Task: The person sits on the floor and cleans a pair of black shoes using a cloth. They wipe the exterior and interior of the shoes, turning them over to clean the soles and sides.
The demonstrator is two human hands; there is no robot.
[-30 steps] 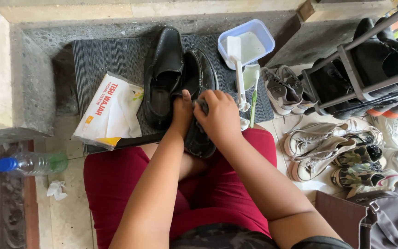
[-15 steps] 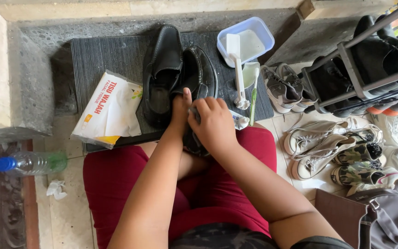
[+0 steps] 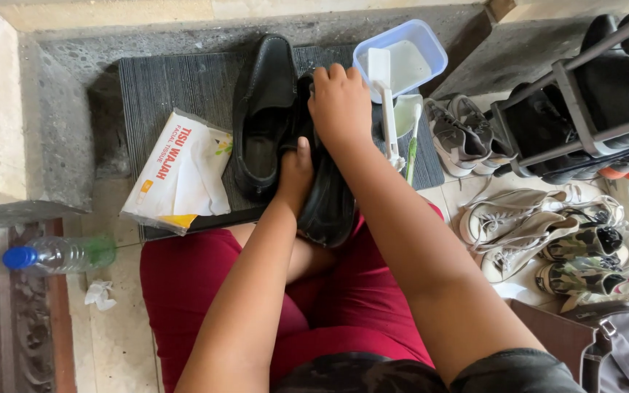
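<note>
1. Left hand (image 3: 294,171) grips the near black shoe (image 3: 325,196) mid-frame, fingers wrapped on its side, thumb up.
2. Right hand (image 3: 340,102) presses on the same shoe's far end, fingers curled down over it.
3. That shoe leans from the red lap (image 3: 205,291) onto the dark mat (image 3: 176,91), touching a second black shoe (image 3: 265,116) on its left.
4. Tissue pack (image 3: 176,171) lies left on the mat; blue tub (image 3: 402,54) sits upper right, a brush (image 3: 384,94) just beside it.
5. Water bottle (image 3: 60,253) lies at the left edge, sneakers (image 3: 533,233) piled at right.
</note>
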